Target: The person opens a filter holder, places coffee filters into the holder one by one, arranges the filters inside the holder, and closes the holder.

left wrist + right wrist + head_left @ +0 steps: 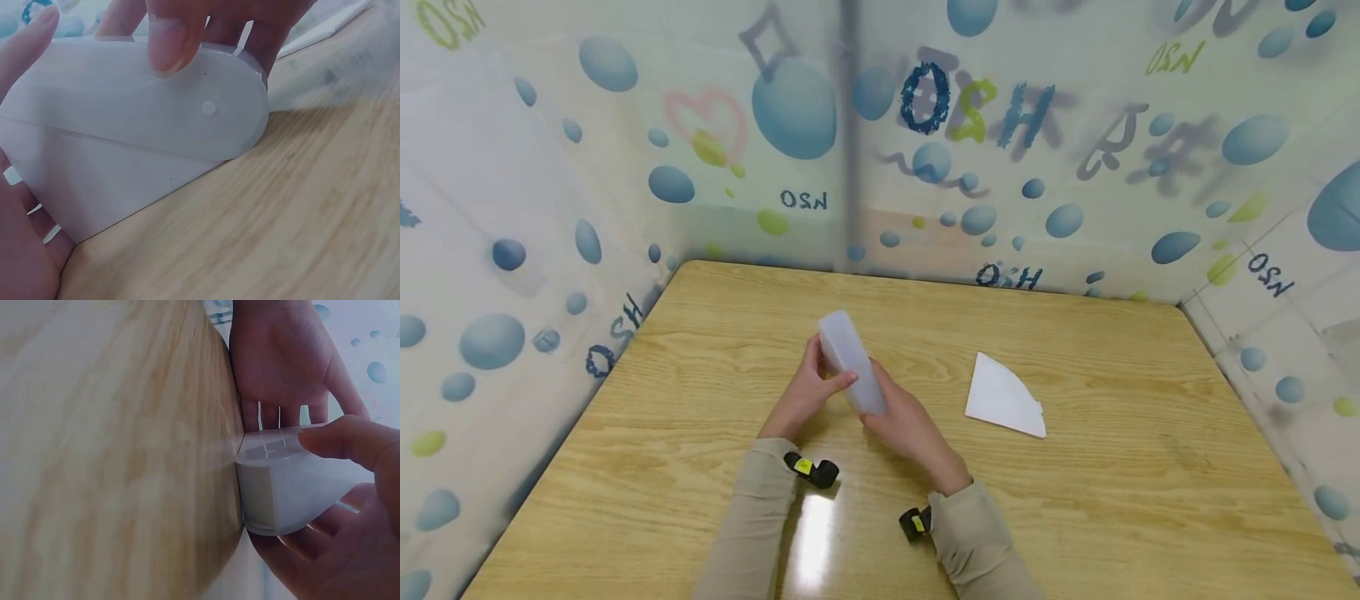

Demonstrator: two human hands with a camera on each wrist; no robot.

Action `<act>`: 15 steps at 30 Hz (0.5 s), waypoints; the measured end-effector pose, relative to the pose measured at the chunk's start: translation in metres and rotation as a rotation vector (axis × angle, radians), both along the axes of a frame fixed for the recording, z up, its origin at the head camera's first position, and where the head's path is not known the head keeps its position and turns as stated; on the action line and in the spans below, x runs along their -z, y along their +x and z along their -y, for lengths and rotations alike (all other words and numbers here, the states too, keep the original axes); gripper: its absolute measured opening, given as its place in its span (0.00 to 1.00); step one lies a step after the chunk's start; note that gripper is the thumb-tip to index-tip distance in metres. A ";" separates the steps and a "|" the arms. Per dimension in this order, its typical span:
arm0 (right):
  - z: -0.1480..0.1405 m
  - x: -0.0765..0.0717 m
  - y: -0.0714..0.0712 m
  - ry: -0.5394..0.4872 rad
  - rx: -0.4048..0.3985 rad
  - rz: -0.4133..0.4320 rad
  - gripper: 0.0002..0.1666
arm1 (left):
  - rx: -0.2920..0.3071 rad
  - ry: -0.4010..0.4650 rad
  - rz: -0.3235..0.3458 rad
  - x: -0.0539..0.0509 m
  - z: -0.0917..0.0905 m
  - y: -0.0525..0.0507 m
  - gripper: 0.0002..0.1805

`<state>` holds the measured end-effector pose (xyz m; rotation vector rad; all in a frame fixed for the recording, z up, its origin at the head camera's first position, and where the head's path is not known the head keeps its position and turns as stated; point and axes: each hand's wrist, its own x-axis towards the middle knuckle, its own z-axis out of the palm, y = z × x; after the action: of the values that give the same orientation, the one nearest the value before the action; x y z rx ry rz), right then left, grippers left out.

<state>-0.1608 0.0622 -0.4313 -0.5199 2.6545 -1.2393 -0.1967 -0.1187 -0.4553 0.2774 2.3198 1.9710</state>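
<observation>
A whitish, translucent plastic case (856, 360) with a rounded end is held between both hands above the table, tilted in the head view. My left hand (805, 398) grips its left side, thumb laid across the near face. On the lower right end, my right hand (913, 423) holds the case between thumb and fingers. The left wrist view shows a pivot-like round dot on the rounded cover (206, 131), with a flat white wedge part (119, 181) sticking out beneath it. Seen from the right wrist, the case's end (262, 494) looks thick and boxy.
A flat white fan-shaped piece (1003, 402), like folded paper, lies on the wooden table (1112, 467) to the right of the hands. Walls covered with printed sheeting (1060, 183) enclose the table at the back and sides.
</observation>
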 end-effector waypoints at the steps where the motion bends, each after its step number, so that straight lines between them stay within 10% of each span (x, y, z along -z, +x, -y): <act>1: 0.000 0.000 0.000 0.000 -0.003 -0.004 0.47 | -0.007 -0.010 -0.003 0.001 0.000 0.000 0.45; 15: -0.006 -0.001 0.000 0.017 -0.021 -0.012 0.42 | -0.034 -0.021 0.057 -0.002 0.002 0.002 0.47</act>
<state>-0.1603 0.0681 -0.4307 -0.5521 2.6598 -1.2110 -0.1946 -0.1207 -0.4535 0.1785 2.3236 1.9420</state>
